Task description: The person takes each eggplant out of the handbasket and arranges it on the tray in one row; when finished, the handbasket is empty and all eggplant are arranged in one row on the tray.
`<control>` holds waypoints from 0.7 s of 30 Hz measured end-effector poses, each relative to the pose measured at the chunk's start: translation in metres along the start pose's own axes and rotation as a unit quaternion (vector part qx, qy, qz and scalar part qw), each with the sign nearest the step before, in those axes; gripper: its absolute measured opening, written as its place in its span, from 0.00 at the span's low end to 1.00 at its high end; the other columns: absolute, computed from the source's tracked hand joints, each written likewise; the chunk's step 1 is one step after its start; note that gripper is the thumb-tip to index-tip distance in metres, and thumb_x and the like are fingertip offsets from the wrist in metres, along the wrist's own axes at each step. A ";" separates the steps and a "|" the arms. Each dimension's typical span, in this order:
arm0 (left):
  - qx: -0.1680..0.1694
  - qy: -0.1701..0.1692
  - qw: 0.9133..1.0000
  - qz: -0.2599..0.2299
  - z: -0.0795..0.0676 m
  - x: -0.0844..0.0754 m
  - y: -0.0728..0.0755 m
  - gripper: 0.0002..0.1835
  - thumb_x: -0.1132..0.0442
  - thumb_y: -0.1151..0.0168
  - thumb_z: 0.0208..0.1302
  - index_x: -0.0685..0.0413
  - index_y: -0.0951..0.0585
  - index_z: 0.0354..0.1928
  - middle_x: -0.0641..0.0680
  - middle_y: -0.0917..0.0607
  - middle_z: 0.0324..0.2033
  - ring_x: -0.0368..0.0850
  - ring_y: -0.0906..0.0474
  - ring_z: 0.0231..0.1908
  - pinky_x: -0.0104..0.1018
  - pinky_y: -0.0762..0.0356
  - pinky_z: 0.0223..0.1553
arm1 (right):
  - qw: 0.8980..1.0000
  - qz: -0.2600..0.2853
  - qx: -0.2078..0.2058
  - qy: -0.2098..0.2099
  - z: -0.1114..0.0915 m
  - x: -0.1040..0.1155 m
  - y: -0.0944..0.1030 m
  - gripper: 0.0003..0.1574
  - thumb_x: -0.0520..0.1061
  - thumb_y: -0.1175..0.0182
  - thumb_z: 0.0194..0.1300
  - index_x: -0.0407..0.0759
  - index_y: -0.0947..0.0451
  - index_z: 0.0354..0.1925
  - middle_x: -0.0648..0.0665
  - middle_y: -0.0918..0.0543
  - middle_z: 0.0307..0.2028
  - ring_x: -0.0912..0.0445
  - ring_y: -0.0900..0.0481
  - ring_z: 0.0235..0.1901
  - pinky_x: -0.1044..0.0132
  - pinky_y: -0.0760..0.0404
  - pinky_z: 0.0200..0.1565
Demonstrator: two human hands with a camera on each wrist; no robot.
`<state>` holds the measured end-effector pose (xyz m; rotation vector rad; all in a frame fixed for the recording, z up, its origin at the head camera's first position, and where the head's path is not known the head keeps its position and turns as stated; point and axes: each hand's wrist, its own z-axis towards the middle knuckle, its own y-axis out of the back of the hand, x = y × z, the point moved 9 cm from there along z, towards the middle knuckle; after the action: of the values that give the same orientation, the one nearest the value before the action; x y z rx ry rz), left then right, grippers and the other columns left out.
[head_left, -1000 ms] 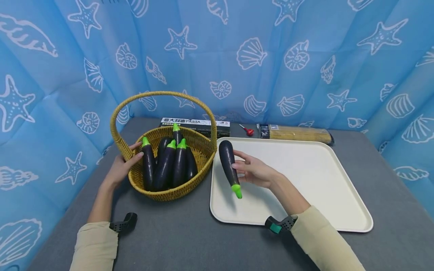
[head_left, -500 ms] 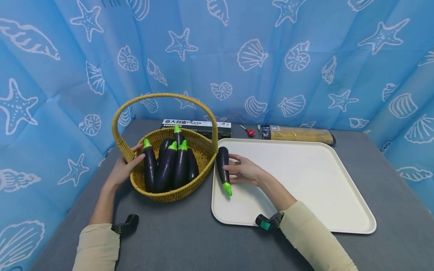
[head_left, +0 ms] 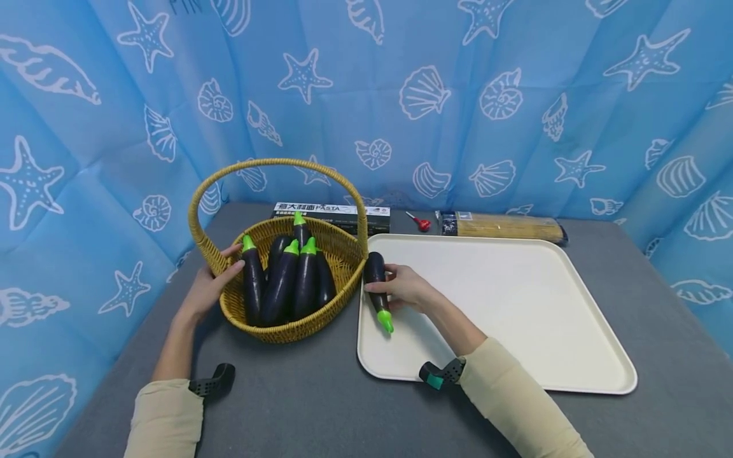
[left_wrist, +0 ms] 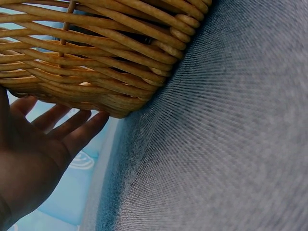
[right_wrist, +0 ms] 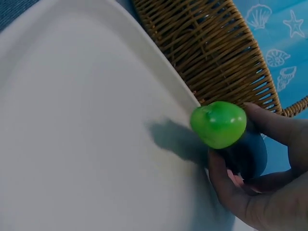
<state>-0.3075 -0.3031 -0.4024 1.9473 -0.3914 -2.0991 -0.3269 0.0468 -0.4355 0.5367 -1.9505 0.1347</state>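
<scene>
My right hand point(head_left: 405, 287) grips a dark purple eggplant point(head_left: 375, 267) with a bright green stem end over the left edge of the white tray point(head_left: 487, 305). In the right wrist view, thumb and fingers close round it, its green end point(right_wrist: 219, 124) faces the camera, and a shadow falls on the tray. Whether it touches the tray is unclear. My left hand point(head_left: 207, 287) holds the left rim of a wicker basket point(head_left: 338, 305), near the handle base. Several eggplants point(head_left: 280, 283) lean inside, green ends up. In the left wrist view, fingers point(left_wrist: 79, 132) lie against the basket's outer wall.
Behind the basket lies a black-and-white pasta box point(head_left: 343, 216). A red-headed lollipop point(head_left: 422, 224) and a long pack of dry spaghetti point(head_left: 504, 227) lie behind the tray. The basket's tall handle point(head_left: 277, 162) arches above it. A blue shell-patterned curtain point(head_left: 366, 95) closes off the back.
My right hand has carried the eggplant left and lowered it toward the tray's left edge, beside the basket. The left hand stays on the basket rim.
</scene>
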 end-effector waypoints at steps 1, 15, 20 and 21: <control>0.000 0.001 1.000 0.000 0.000 0.001 0.000 0.34 0.53 0.47 0.71 0.57 0.45 0.73 0.68 0.49 0.70 0.66 0.51 0.68 0.65 0.48 0.62 | 1.000 0.003 -0.006 -0.004 0.000 0.000 0.000 0.47 0.41 0.34 0.62 0.38 0.46 0.72 0.34 0.30 0.56 0.47 0.22 0.46 0.55 0.18 0.42; -0.005 0.007 1.000 0.011 -0.002 -0.003 0.000 0.35 0.50 0.47 0.71 0.55 0.44 0.74 0.67 0.48 0.70 0.66 0.50 0.68 0.65 0.48 0.62 | 0.999 0.033 -0.025 0.010 -0.003 -0.004 0.008 0.41 0.40 0.37 0.64 0.36 0.44 0.70 0.31 0.28 0.56 0.44 0.21 0.47 0.58 0.19 0.44; -0.009 0.010 1.000 0.022 -0.003 -0.005 0.000 0.35 0.49 0.47 0.71 0.55 0.44 0.73 0.68 0.46 0.70 0.66 0.49 0.67 0.65 0.47 0.61 | 0.998 0.028 -0.046 0.033 -0.004 -0.004 0.011 0.43 0.39 0.37 0.64 0.36 0.44 0.71 0.32 0.26 0.54 0.46 0.20 0.44 0.59 0.18 0.41; -0.009 0.011 1.000 0.022 -0.003 -0.005 0.000 0.35 0.49 0.47 0.71 0.55 0.44 0.73 0.68 0.46 0.70 0.66 0.49 0.67 0.65 0.47 0.61 | 0.998 0.029 -0.050 0.036 -0.004 -0.005 0.011 0.42 0.39 0.37 0.64 0.36 0.44 0.71 0.32 0.26 0.54 0.47 0.20 0.43 0.59 0.18 0.41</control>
<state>-0.3042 -0.3016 -0.3978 1.9326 -0.4061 -2.0469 -0.3270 0.0593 -0.4365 0.4044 -1.8919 0.0929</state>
